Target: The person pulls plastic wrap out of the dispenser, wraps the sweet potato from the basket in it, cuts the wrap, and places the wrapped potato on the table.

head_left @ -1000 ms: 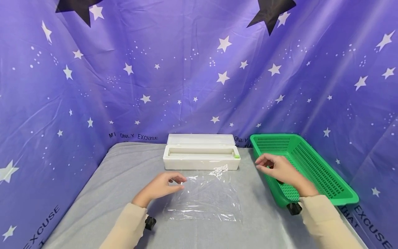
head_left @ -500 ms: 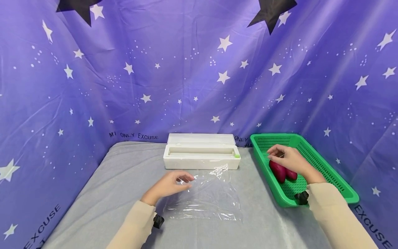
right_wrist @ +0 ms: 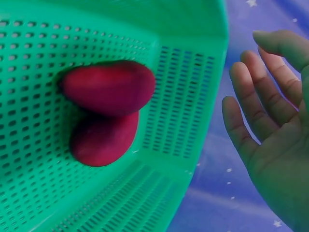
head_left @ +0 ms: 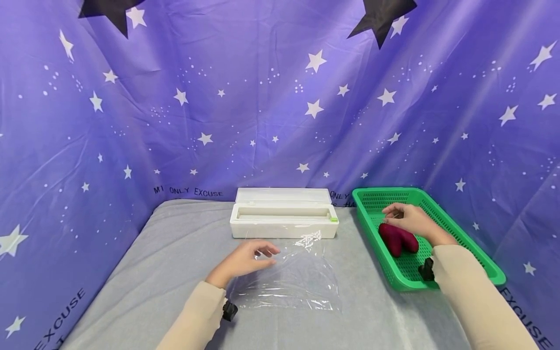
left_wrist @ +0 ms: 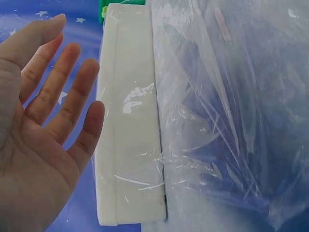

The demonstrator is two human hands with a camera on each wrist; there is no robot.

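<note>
A clear sheet of plastic wrap lies on the grey cloth, reaching up to a white wrap dispenser box with its lid raised. My left hand hovers over the sheet's left part, fingers spread and loosely bent, holding nothing; in the left wrist view the palm is bare. My right hand is above the green basket, also holding nothing. Just below it, two smooth dark-red oblong pieces of produce lie touching inside the basket; their exact kind is unclear.
The green basket stands at the right end of the cloth-covered table. A green slider sits at the box's right end. Purple star-printed curtain encloses the back and sides.
My right hand has moved right and slightly away over the basket, revealing the dark-red produce. My left hand has drifted right above the plastic wrap. Box and basket have stayed put.
</note>
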